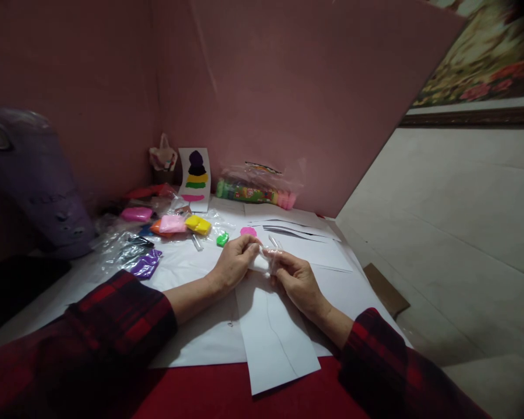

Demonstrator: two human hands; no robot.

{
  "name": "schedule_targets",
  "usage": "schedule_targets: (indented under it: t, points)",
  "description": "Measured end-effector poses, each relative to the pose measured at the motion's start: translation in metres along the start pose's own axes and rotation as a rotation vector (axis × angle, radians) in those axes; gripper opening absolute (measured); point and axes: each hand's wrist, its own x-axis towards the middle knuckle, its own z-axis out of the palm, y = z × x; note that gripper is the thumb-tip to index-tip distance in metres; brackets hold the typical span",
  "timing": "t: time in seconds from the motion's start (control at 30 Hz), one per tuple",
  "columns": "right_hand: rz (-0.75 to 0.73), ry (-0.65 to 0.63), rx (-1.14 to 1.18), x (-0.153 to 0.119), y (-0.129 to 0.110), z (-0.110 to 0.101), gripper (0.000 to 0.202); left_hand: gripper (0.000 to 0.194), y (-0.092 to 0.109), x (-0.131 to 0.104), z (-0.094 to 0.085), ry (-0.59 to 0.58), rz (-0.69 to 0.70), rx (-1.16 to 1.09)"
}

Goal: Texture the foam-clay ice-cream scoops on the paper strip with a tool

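Note:
Both hands hold a small clear plastic packet with something white inside, above the sheets. My left hand pinches its left side, thumb uppermost. My right hand grips its right side, the fingers closed on the crinkled plastic. Below them lies a white paper strip with a thin wavy line drawn on it, its near end past the edge of the white sheets. A flat pink clay piece shows just beyond my left hand. Near it sit a green clay packet and a yellow clay packet.
More clay packets, pink and purple, lie among clear wrappers at left. A card with stacked coloured shapes leans against the pink wall. A bagged green tube lies behind, papers at right, a purple bottle far left.

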Motion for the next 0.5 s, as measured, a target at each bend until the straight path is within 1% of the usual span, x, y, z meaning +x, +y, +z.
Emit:
schedule_targets:
  t: [0.17, 0.5]
  points:
    - [-0.002, -0.008, -0.002, 0.0000, 0.0016, -0.0007, 0.037, 0.018, 0.0002, -0.0004, -0.0001, -0.004, 0.000, 0.008]
    - [0.028, -0.022, 0.036, 0.0022, 0.0080, -0.0025, 0.032, 0.016, 0.0021, -0.0012, -0.0004, -0.006, -0.003, 0.038]
